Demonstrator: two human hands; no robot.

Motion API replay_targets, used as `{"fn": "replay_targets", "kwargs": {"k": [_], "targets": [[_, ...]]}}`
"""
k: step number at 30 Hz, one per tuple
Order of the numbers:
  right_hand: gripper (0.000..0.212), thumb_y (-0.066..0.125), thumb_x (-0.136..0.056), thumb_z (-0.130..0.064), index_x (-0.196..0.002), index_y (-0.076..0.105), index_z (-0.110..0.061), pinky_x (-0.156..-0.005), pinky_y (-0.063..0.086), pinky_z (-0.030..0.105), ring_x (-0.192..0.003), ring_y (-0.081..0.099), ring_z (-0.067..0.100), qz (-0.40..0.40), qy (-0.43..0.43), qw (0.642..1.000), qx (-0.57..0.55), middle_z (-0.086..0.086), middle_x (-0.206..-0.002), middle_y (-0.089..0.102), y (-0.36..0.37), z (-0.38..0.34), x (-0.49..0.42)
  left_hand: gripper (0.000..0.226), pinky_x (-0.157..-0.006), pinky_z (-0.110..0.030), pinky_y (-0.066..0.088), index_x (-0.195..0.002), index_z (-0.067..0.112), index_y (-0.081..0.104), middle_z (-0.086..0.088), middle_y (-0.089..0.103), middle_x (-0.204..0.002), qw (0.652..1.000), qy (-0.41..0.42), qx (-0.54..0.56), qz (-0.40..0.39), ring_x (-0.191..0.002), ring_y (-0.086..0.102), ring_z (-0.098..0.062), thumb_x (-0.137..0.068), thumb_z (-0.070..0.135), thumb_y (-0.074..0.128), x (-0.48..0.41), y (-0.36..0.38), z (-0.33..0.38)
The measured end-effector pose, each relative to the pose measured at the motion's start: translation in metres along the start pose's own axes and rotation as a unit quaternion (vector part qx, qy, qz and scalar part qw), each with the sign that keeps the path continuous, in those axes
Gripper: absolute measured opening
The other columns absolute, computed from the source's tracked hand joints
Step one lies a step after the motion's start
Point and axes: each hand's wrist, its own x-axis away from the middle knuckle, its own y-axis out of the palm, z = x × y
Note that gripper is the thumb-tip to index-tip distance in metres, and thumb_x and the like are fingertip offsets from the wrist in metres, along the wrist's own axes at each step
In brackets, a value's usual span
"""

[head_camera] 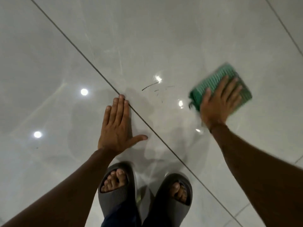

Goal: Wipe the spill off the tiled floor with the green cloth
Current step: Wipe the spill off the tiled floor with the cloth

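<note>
Green cloth [221,86]: right of frame centre, folded, ribbed, flat on the floor, blurred; far corner points to the upper right.
Right fingers [229,89]: spread flat across the cloth's near half, pressing it down, not curled round it.
Right hand [216,105]: palm down; heel sits at the cloth's lower-left edge; bare forearm runs off to the lower right corner.
Left fingers [118,110]: straight, close together, flat on the tile; thumb splayed out toward the right.
Left hand [115,126]: centre-left of frame, palm down on the floor, holding nothing; fingertips touch the grout line [101,75]; forearm runs to the lower left corner.
Spill [157,90]: thin dark streaks and specks between my two hands, just right of the grout line, left of the cloth; wet sheen around them, edges hard to tell.
Tiled floor [147,38]: glossy pale grey, large tiles; the dark grout line crosses diagonally from upper left to lower right.
Light reflections [84,92]: two round bright spots at left, smaller glints near the spill.
Slippers [117,192]: dark grey open-toe pair at bottom centre, my toes showing, one either side of the diagonal line's lower stretch.
</note>
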Motion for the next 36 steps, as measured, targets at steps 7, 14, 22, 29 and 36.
{"fn": "replay_targets", "kwargs": {"k": [7,14,22,29,36], "targets": [[0.078,0.026,-0.113,-0.062,-0.176,0.006,-0.022,-0.138,0.008,0.063,-0.171,0.002,0.04,-0.067,-0.374,0.923,0.056,0.014,-0.185,0.001,0.016,-0.098,0.047,0.142,-0.141,-0.055,0.007,-0.174,-0.001,0.008,-0.02,-0.001,-0.185,0.998,-0.024,0.026,0.058,-0.173,-0.003,-0.034,-0.081,0.096,0.055,0.003,-0.005,-0.013],[0.079,0.021,-0.11,-0.065,-0.175,0.016,-0.02,-0.134,0.016,0.067,-0.168,0.012,0.048,-0.018,-0.137,0.989,0.05,0.02,-0.183,0.012,0.006,0.003,0.023,0.138,-0.141,-0.056,0.008,-0.174,0.001,0.002,-0.02,-0.005,-0.185,0.994,-0.08,-0.006,0.078,-0.173,-0.005,-0.034,-0.084,0.094,0.05,0.002,-0.003,-0.051],[0.081,0.019,-0.111,-0.061,-0.176,0.001,-0.016,-0.132,0.003,0.075,-0.17,0.002,0.047,-0.028,-0.336,0.939,0.069,0.015,-0.185,0.0,0.02,-0.163,0.036,0.137,-0.139,-0.059,0.014,-0.172,-0.006,0.014,-0.026,0.006,-0.183,0.992,-0.071,-0.015,0.108,-0.173,0.005,-0.04,-0.084,0.092,0.055,0.002,-0.002,-0.053],[0.079,0.014,-0.112,-0.058,-0.175,0.009,-0.012,-0.133,0.016,0.07,-0.171,0.004,0.033,-0.115,-0.315,0.939,0.08,0.011,-0.185,0.005,0.009,-0.032,0.075,0.139,-0.139,-0.059,0.014,-0.171,-0.006,0.015,-0.027,0.006,-0.183,0.993,-0.064,-0.027,0.096,-0.172,0.007,-0.042,-0.082,0.093,0.056,0.002,0.0,-0.056],[0.084,0.019,-0.112,-0.062,-0.174,0.012,-0.005,-0.135,0.014,0.067,-0.17,0.011,0.041,-0.009,-0.215,0.976,0.032,0.021,-0.183,0.011,0.009,-0.16,0.003,0.137,-0.14,-0.058,0.01,-0.173,-0.004,0.011,-0.027,0.005,-0.183,0.994,-0.064,-0.027,0.086,-0.172,0.005,-0.041,-0.085,0.092,0.052,0.001,0.001,-0.057]]}}
